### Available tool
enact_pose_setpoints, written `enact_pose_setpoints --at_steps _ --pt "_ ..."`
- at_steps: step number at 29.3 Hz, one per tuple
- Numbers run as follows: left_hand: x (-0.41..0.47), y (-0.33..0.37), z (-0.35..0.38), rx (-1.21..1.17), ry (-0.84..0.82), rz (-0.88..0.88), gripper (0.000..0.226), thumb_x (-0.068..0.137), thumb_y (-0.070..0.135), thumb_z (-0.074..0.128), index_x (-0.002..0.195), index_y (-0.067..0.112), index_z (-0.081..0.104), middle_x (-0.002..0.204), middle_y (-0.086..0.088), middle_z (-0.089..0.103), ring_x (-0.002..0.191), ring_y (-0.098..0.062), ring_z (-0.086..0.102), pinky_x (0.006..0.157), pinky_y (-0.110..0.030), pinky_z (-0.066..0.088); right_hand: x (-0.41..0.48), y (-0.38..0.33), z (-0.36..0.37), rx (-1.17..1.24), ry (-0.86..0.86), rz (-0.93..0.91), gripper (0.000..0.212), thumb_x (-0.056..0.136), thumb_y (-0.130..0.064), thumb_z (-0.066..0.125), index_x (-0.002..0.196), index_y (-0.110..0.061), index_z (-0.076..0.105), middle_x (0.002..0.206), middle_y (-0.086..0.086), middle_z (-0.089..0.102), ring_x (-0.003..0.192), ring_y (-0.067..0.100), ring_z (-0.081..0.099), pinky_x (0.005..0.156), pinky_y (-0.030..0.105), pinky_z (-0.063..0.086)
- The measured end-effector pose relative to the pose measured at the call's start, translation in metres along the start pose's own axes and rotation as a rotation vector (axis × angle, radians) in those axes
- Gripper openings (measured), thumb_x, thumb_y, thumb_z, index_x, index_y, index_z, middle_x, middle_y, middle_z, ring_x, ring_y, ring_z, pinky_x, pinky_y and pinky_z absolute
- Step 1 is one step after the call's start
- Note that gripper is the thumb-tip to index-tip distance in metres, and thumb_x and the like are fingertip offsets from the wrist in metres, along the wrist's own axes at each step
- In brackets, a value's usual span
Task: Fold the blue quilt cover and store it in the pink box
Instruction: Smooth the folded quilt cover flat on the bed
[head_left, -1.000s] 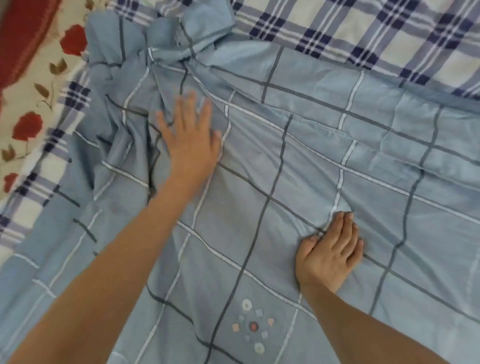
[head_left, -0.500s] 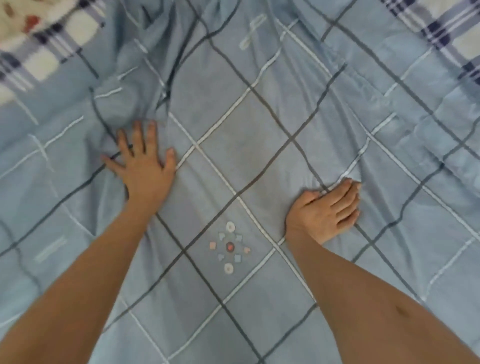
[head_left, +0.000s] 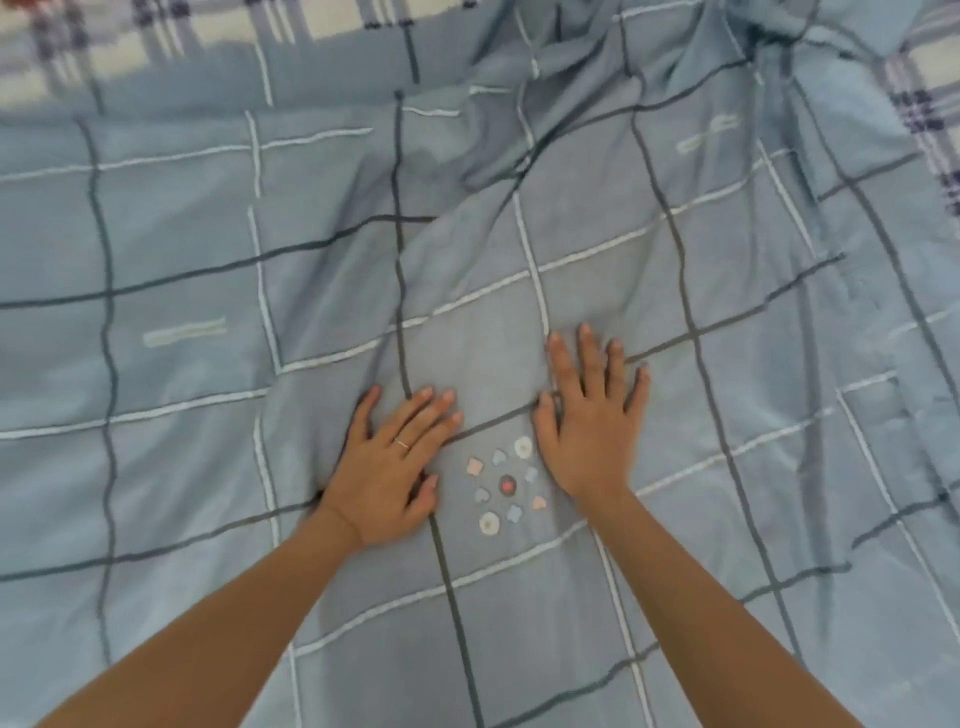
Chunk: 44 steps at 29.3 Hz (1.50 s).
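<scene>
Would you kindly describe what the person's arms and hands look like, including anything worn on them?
The left forearm and right forearm are bare, with no sleeves in view. The left hand wears a thin ring on one finger. The right hand wears nothing. No gloves, watch or bracelet show on either side.

Soft, even, dimmish light; faint shadows in fabric creases; top edge blurred; wide-angle bending outward.

A blurred white-and-navy plaid sheet (head_left: 234, 26) is peeking out along the top edge and upper right; a red patch (head_left: 23, 3), perhaps cloth, is showing top-left.
</scene>
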<state>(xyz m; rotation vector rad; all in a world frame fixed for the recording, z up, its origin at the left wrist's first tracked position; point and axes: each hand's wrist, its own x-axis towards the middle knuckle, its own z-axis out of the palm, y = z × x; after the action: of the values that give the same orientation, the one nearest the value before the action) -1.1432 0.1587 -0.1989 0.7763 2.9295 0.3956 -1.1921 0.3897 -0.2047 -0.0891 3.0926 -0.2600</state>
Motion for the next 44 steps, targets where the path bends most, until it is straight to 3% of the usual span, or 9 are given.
enact_pose_setpoints --at_steps 7,11,15,18,21,25,32,39,44 --pt "-0.004 -0.001 0.007 -0.08 -0.008 0.043 0.056 0.08 0.031 0.049 0.134 0.014 0.053 0.148 -0.004 0.041 0.138 -0.022 0.035 0.112 -0.055 0.019 0.142 -0.053 0.002 -0.018 -0.036 0.362 0.066 0.088 -0.036 0.028 0.152 -0.026 0.015 0.16 -0.001 0.013 0.146 0.028 0.014 0.112 0.063 0.0" --pt "0.034 -0.039 -0.03 -0.255 0.153 0.075 0.032 0.079 0.022 0.05 0.11 0.022 0.055 0.109 -0.001 0.069 0.092 -0.016 0.065 0.084 -0.03 0.045 0.153 -0.057 0.008 0.023 0.005 0.42 0.066 0.09 -0.031 0.031 0.153 -0.023 0.011 0.16 0.0 0.011 0.147 0.023 0.011 0.116 0.053 -0.002" --pt "0.128 -0.14 -0.093 -0.22 0.484 -0.289 0.039 0.08 0.006 0.043 0.115 0.012 0.06 0.112 -0.013 0.066 0.104 -0.029 0.059 0.09 -0.036 0.043 0.162 -0.061 0.01 0.073 0.029 0.422 0.07 0.085 -0.032 0.029 0.153 -0.021 0.017 0.159 0.0 0.017 0.146 0.023 0.016 0.117 0.049 0.0" --pt "0.183 -0.204 -0.107 -0.037 0.241 -0.66 0.038 0.091 0.018 0.052 0.128 0.014 0.054 0.129 -0.009 0.057 0.124 -0.028 0.044 0.1 -0.039 0.024 0.163 -0.057 0.009 0.056 0.041 0.414 0.069 0.084 -0.033 0.028 0.152 -0.021 0.02 0.158 0.001 0.02 0.144 0.025 0.02 0.117 0.048 0.002" --pt "0.208 -0.229 -0.102 -0.053 0.042 -0.595 0.023 0.094 0.026 0.053 0.113 0.013 0.058 0.103 -0.013 0.065 0.105 -0.031 0.054 0.09 -0.037 0.03 0.16 -0.058 0.008 0.059 0.012 0.425 0.07 0.084 -0.034 0.026 0.152 -0.021 0.02 0.158 0.002 0.02 0.144 0.026 0.02 0.116 0.049 0.003" --pt "0.227 -0.241 -0.114 -0.257 0.293 -0.557 0.012 0.096 0.013 0.049 0.092 0.005 0.057 0.081 -0.01 0.06 0.078 -0.024 0.052 0.065 -0.031 0.033 0.163 -0.059 0.005 0.072 0.03 0.428 0.07 0.083 -0.035 0.025 0.151 -0.019 0.025 0.157 0.004 0.024 0.143 0.028 0.023 0.115 0.049 0.006" --pt "0.26 -0.287 -0.124 -0.335 0.467 -0.851 0.027 0.099 0.014 0.034 0.073 0.019 0.039 0.068 -0.002 0.045 0.063 -0.016 0.041 0.057 -0.029 0.026 0.167 -0.062 0.007 0.066 0.061 0.42 0.068 0.083 -0.033 0.028 0.149 -0.018 0.028 0.156 0.005 0.027 0.141 0.029 0.025 0.114 0.047 0.007" --pt "0.261 -0.238 -0.116 -0.034 0.123 -0.31 0.036 0.095 0.045 0.042 0.096 0.013 0.06 0.085 -0.003 0.061 0.083 -0.023 0.056 0.081 -0.036 0.037 0.166 -0.061 0.007 0.049 0.061 0.417 0.067 0.084 -0.033 0.027 0.149 -0.017 0.027 0.156 0.005 0.026 0.141 0.029 0.025 0.115 0.049 0.009" --pt "0.253 -0.243 -0.109 0.028 0.136 -0.369 0.035 0.098 0.038 0.046 0.09 0.005 0.054 0.067 -0.007 0.055 0.061 -0.025 0.052 0.056 -0.033 0.037 0.168 -0.063 0.007 0.042 0.068 0.413 0.067 0.084 -0.033 0.027 0.149 -0.017 0.027 0.156 0.005 0.026 0.141 0.029 0.026 0.115 0.049 0.009"
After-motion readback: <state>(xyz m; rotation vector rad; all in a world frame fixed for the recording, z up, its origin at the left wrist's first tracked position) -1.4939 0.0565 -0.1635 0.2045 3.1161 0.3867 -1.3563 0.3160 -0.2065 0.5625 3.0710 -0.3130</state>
